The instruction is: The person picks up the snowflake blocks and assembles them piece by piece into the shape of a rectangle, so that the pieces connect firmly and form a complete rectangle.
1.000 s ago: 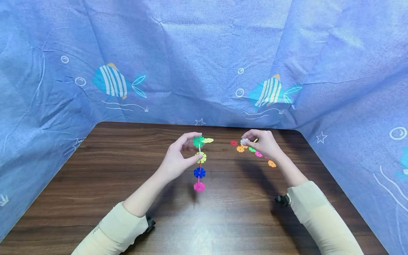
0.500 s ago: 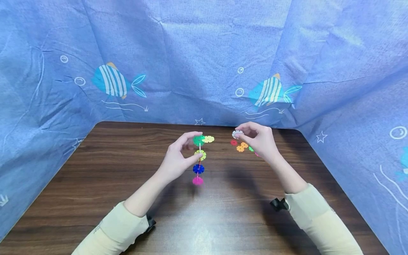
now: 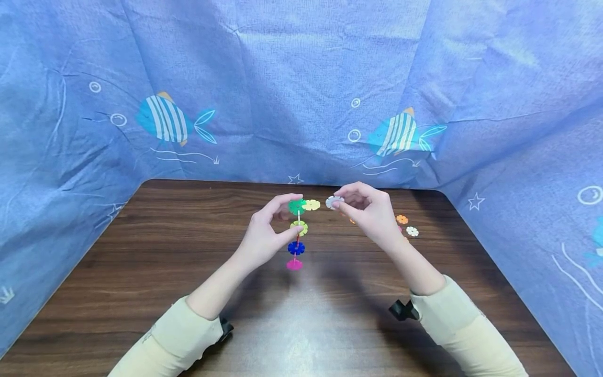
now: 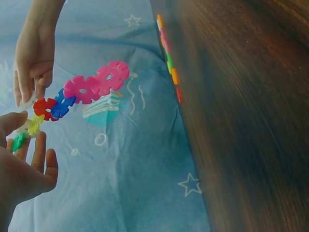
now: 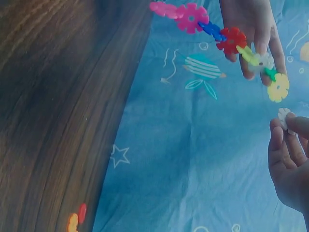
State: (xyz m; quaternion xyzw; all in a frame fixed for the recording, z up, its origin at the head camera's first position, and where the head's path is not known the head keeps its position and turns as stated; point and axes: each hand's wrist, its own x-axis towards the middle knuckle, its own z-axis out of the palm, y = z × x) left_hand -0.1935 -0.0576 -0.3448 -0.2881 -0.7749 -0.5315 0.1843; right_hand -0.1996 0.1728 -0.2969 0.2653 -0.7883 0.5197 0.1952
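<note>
My left hand (image 3: 264,229) holds up a chain of linked plastic snowflake discs, thumb and fingers pinching its upper part. From the pink disc (image 3: 294,265) at the bottom, it rises through a blue disc (image 3: 296,247) and a yellow-green one to a green disc (image 3: 296,207). A pale yellow disc (image 3: 312,204) sticks out rightward at the top. Between thumb and fingertips, my right hand (image 3: 369,213) pinches a white snowflake disc (image 3: 333,202). A small gap separates it from the pale yellow disc (image 5: 278,88) in the right wrist view. Fingers cover part of the chain.
Loose discs lie on the brown wooden table (image 3: 165,251) at the right, among them an orange one (image 3: 402,219) and a white one (image 3: 412,231); my right hand hides others. Behind the table's far edge hangs a blue fish-print curtain (image 3: 292,94).
My right hand has carried the white disc leftward from over the loose discs to near the pale yellow disc. The left hand stays nearly in place; the chain's lower end has tilted slightly away.
</note>
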